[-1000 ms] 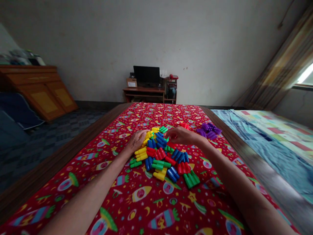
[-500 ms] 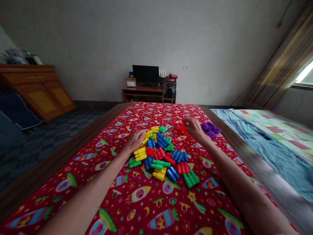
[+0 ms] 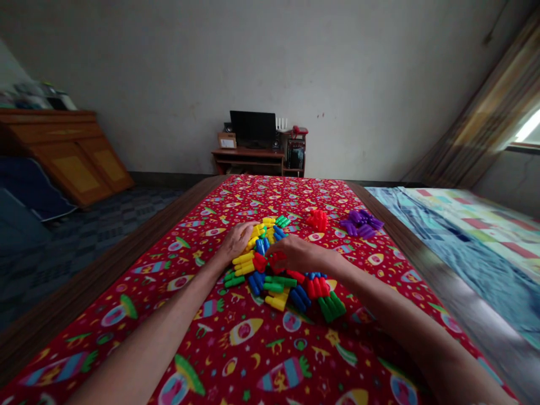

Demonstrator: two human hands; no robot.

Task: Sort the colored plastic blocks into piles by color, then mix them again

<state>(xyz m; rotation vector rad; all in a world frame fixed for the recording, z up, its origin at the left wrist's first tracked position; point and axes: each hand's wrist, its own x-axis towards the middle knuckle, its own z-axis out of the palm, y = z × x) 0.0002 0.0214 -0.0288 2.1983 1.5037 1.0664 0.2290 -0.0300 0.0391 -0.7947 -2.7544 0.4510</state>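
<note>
A loose pile of plastic toy blocks in yellow, blue, green and red lies on the red patterned cloth (image 3: pixel 248 360). My left hand (image 3: pixel 237 243) rests at the pile's left side, its fingers stretched along the yellow blocks (image 3: pixel 243 263). Over the middle of the pile, my right hand (image 3: pixel 293 252) has its fingers closed around a red block (image 3: pixel 277 261); the hand hides part of it and several blocks beneath. Nearer me lie a green block (image 3: pixel 331 306) and a red block (image 3: pixel 318 287).
Beyond the pile sits a small group of red blocks (image 3: pixel 318 220). Purple blocks (image 3: pixel 363 223) are grouped to its right, near the table's wooden edge (image 3: pixel 394 247). A bed (image 3: pixel 472 242) adjoins on the right. A desk with a monitor (image 3: pixel 253 128) stands by the wall.
My right hand has moved from the separate red group back left and nearer, onto the mixed pile, and has closed on a red block there. My left hand stays almost in place.
</note>
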